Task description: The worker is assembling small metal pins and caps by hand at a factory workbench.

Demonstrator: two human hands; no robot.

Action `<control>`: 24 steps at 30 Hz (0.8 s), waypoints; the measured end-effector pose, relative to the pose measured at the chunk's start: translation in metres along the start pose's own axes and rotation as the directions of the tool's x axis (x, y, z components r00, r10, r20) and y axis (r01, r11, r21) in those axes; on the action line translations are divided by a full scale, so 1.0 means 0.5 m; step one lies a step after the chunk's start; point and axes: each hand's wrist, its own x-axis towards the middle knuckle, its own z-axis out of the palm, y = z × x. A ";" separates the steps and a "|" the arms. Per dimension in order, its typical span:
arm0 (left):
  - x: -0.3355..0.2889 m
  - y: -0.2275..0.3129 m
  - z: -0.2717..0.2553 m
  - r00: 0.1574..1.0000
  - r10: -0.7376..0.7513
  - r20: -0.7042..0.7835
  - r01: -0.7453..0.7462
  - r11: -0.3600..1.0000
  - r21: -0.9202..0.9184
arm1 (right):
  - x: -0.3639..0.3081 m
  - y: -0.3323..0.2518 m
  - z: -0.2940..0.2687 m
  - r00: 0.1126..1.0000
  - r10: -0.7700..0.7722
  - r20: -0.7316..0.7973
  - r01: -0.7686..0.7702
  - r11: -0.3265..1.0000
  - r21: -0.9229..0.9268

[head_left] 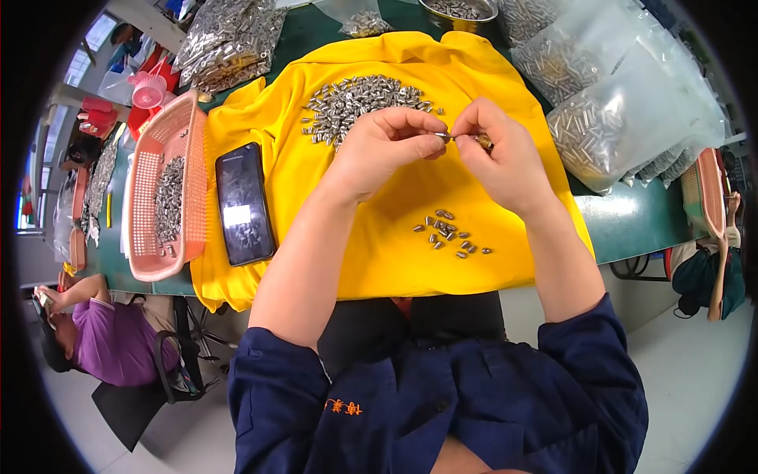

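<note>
My left hand (385, 150) is closed, its thumb and forefinger pinching a small silvery metal cylinder (443, 135). Close against it, my right hand (505, 158) grips a thin tool with a brass-coloured end (484, 142); its tip meets the cylinder between my fingertips. The fingers cover most of both things. Both hands hover over a yellow cloth (379, 265). Beyond my left hand lies a heap of small metal cylinders (347, 99). Nearer to me, below my right hand, a loose group of several similar cylinders (444, 229) is scattered on the cloth.
Left of the cloth stands a pink plastic basket (195, 197) with metal pieces inside, beside a dark phone (245, 201). Clear bags of metal parts (588, 134) crowd the right; more bags (229, 43) and a metal bowl (459, 14) sit at the back. People sit at both sides.
</note>
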 end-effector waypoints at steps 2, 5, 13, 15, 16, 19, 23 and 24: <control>0.001 -0.001 0.002 1.000 0.004 -0.010 -0.004 0.999 0.047 | 0.000 0.000 -0.001 0.999 -0.049 0.009 0.050 0.992 -0.120; 0.002 0.005 0.009 0.999 0.025 -0.041 -0.016 0.977 0.211 | -0.001 0.000 0.000 0.999 -0.005 0.034 0.012 0.978 -0.210; 0.002 -0.001 0.011 0.994 0.091 -0.062 -0.073 0.965 0.252 | 0.005 0.026 0.006 0.999 0.015 0.030 -0.014 0.999 -0.050; 0.008 -0.009 -0.008 0.987 0.114 -0.117 -0.075 0.953 0.294 | 0.009 0.031 0.002 0.991 0.119 0.066 -0.125 0.988 0.088; 0.010 -0.005 -0.011 0.975 0.140 -0.171 -0.077 0.941 0.331 | 0.012 0.035 -0.009 0.974 0.215 0.073 -0.227 0.940 0.256; 0.007 0.005 -0.008 0.976 0.112 -0.188 -0.045 0.943 0.329 | 0.011 0.042 -0.019 0.953 0.297 0.065 -0.293 0.838 0.461; 0.004 -0.008 0.006 0.976 0.216 -0.021 -0.138 0.692 0.709 | 0.009 0.035 0.001 0.996 0.072 -0.052 -0.068 0.995 0.071; 0.002 -0.010 0.008 0.973 0.230 -0.020 -0.138 0.650 0.748 | 0.009 0.033 0.002 0.997 0.067 -0.027 -0.066 0.997 0.032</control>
